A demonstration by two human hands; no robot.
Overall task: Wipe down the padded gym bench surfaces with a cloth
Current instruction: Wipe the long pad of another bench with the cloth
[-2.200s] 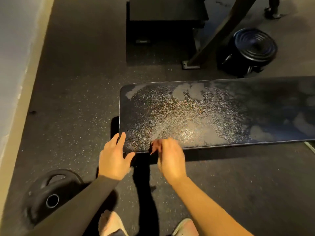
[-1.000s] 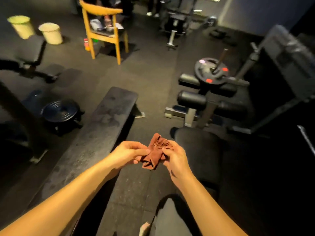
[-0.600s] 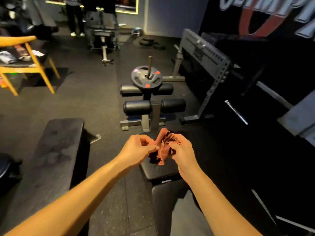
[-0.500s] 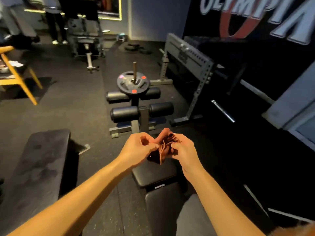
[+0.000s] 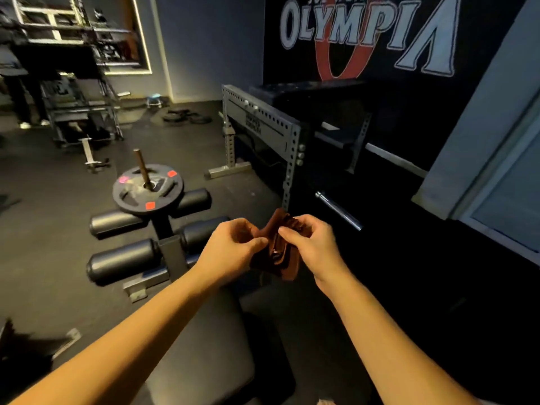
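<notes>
Camera has swung right since half a second ago. The long flat bench on the left has dropped out of frame, and the wall logo (image 5: 368, 27) reading OLYMPIA now fills the top.

Head view, slightly blurred. Both forearms are bare and stretched forward. Left grip (image 5: 230, 249) and right grip (image 5: 309, 244) meet at mid-frame, and both hold the cloth (image 5: 277, 255). The left thumb and curled fingers pinch its left edge; the right fingertips pinch an upper fold. The cloth is rust-brown and bunched, and hangs in folds between the two grips. It is in the air over the far end of the bench (image 5: 204, 346).

The bench is black and padded, and runs from under the arms toward the rollers (image 5: 122, 260). A plate (image 5: 148, 188) with red tags sits on a post just behind them. A grey perforated rack (image 5: 263, 124) stands beyond the hands. A chrome bar (image 5: 339, 211) shows just right of the cloth.
</notes>
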